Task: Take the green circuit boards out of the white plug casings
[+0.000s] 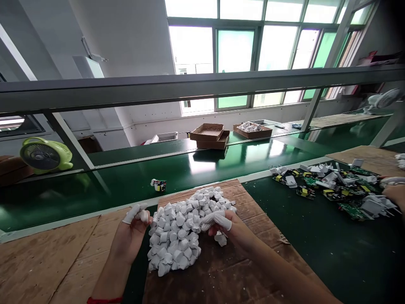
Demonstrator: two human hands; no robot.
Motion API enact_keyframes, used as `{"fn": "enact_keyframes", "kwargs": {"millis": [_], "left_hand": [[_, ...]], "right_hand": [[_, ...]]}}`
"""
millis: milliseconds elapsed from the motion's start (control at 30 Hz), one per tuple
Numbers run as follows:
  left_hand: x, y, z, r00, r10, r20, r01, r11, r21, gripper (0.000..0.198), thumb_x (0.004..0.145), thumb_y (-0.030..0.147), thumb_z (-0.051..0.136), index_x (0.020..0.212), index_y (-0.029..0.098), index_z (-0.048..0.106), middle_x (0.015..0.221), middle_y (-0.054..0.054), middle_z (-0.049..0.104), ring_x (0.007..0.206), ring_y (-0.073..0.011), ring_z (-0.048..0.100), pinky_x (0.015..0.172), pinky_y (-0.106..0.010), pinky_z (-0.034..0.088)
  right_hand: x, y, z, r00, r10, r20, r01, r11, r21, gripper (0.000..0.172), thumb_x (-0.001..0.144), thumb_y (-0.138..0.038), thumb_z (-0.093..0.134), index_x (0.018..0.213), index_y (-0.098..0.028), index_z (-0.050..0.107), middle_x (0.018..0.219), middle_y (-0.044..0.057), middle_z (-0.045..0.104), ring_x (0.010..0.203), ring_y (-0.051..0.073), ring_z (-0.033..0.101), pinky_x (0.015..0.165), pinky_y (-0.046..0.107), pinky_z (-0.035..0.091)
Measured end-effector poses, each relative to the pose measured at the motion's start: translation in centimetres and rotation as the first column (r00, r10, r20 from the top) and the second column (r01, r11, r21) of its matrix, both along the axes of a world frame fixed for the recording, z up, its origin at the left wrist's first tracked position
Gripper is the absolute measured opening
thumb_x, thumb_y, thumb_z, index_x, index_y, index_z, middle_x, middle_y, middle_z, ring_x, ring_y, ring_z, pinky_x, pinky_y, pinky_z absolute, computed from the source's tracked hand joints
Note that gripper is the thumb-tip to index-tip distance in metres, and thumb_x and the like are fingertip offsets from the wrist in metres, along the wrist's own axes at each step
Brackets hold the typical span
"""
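Left hand (pixel 131 236) at the left edge of a heap of white wrapped lumps (pixel 175 232), fingers curled in against the heap, white finger cots (pixel 135 213) on the fingertips. Right hand (pixel 228 228) at the heap's right edge, fingers bunched together and also capped in white. Whether either hand is clamped on a lump: impossible to tell from this view. The two hands apart, with the heap between them. One loose lump (pixel 220 239) just below the right hand, at the heap's edge. Red cord (pixel 104 300) around the left wrist.

Under the heap and hands, a worn cardboard sheet (pixel 221 278) on a green conveyor belt (pixel 95 198), with a strip of bare belt showing just beneath the heap, near the left hand. Open cardboard to the left of the left hand, open belt to the right of the right hand. Ahead of the hands, past the sheet's far edge, a small circuit part (pixel 158 185) alone on the belt.

Well to the right of the right hand, a pile of circuit boards and white plastic housings (pixel 332 190), with a co-worker's hand (pixel 392 192) at its far side. Far ahead, beyond a metal rail (pixel 190 86), stacked cardboard trays (pixel 207 133) and a tray of white lumps (pixel 252 131).
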State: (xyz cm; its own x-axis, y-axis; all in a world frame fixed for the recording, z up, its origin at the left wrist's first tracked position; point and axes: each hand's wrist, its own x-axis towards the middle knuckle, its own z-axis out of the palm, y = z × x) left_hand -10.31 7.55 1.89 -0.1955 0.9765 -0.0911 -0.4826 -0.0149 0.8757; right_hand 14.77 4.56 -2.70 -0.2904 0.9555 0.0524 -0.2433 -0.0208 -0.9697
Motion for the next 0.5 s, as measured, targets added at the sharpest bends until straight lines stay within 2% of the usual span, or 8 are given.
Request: {"fn": "enact_keyframes", "kwargs": {"millis": [67,100,167,233,300,367,433,500], "left_hand": [[0.9,-0.6,0.0,0.995,-0.097,-0.038,0.098,0.995,0.022,0.028,0.06,0.027,0.073,0.047,0.017,0.05,0.042,0.005,0.037,0.046,-0.0097,0.036,0.048,-0.02,0.041],[1.5,-1.0,-0.1,0.987,-0.145,-0.067,0.147,0.989,0.023,0.034,0.054,0.03,0.077,0.044,0.017,0.048,0.041,0.005,0.035,0.047,-0.0099,0.035,0.048,-0.02,0.04],[2.8,-1.8,-0.3,0.965,-0.225,-0.132,0.229,0.973,0.015,0.04,0.05,0.038,0.081,0.043,0.017,0.047,0.042,0.004,0.037,0.049,-0.0109,0.037,0.048,-0.019,0.038],[4.1,-2.7,-0.8,0.939,-0.281,-0.199,0.289,0.957,0.008,0.043,0.053,0.048,0.078,0.045,0.016,0.051,0.045,0.002,0.043,0.053,-0.0116,0.039,0.049,-0.019,0.036],[5.1,-3.3,-1.3,0.911,-0.316,-0.264,0.328,0.945,0.0,0.044,0.058,0.053,0.075,0.049,0.015,0.054,0.05,0.0,0.048,0.054,-0.0112,0.039,0.05,-0.018,0.034],[5.7,-3.7,-1.6,0.885,-0.339,-0.318,0.353,0.935,-0.016,0.042,0.06,0.05,0.074,0.05,0.013,0.056,0.052,-0.001,0.051,0.054,-0.0107,0.038,0.051,-0.018,0.033],[5.8,-3.8,-1.6,0.868,-0.351,-0.352,0.367,0.93,-0.022,0.04,0.059,0.047,0.076,0.049,0.013,0.056,0.054,-0.001,0.051,0.055,-0.0108,0.038,0.052,-0.019,0.032],[5.6,-3.7,-1.4,0.864,-0.351,-0.361,0.371,0.928,-0.013,0.041,0.059,0.048,0.075,0.05,0.013,0.055,0.054,0.0,0.051,0.057,-0.0111,0.039,0.054,-0.019,0.033]], "right_hand": [[0.0,0.3,-0.1,0.997,-0.045,0.059,0.043,0.998,0.038,0.045,0.07,-0.057,0.06,0.07,-0.012,0.066,0.062,0.004,0.06,0.061,0.014,0.053,0.061,0.026,0.039],[0.1,0.5,-0.1,0.993,-0.068,0.095,0.062,0.996,0.068,0.045,0.071,-0.057,0.057,0.07,-0.012,0.066,0.061,0.004,0.06,0.06,0.014,0.053,0.06,0.025,0.039],[0.6,0.8,0.1,0.982,-0.106,0.156,0.086,0.988,0.127,0.042,0.072,-0.054,0.057,0.07,-0.013,0.067,0.06,0.004,0.059,0.059,0.014,0.052,0.058,0.025,0.039],[1.5,1.2,0.7,0.947,-0.182,0.265,0.117,0.963,0.244,0.034,0.071,-0.047,0.061,0.074,-0.014,0.069,0.067,0.004,0.062,0.065,0.016,0.054,0.062,0.026,0.042],[3.2,1.8,1.5,0.816,-0.35,0.461,0.143,0.894,0.424,0.031,0.077,-0.041,0.056,0.087,-0.016,0.071,0.082,0.005,0.067,0.075,0.017,0.058,0.069,0.026,0.045],[5.7,2.7,2.1,0.6,-0.518,0.609,0.145,0.819,0.554,0.035,0.086,-0.038,0.044,0.102,-0.017,0.068,0.094,0.006,0.067,0.082,0.018,0.059,0.074,0.027,0.048],[8.9,3.8,2.2,0.428,-0.589,0.686,0.172,0.798,0.578,0.037,0.088,-0.034,0.041,0.109,-0.017,0.065,0.1,0.009,0.066,0.089,0.021,0.059,0.08,0.031,0.048],[12.5,4.8,1.7,0.241,-0.621,0.746,0.215,0.784,0.583,0.038,0.083,-0.028,0.048,0.115,-0.013,0.062,0.113,0.013,0.061,0.109,0.028,0.051,0.095,0.038,0.04]]}}
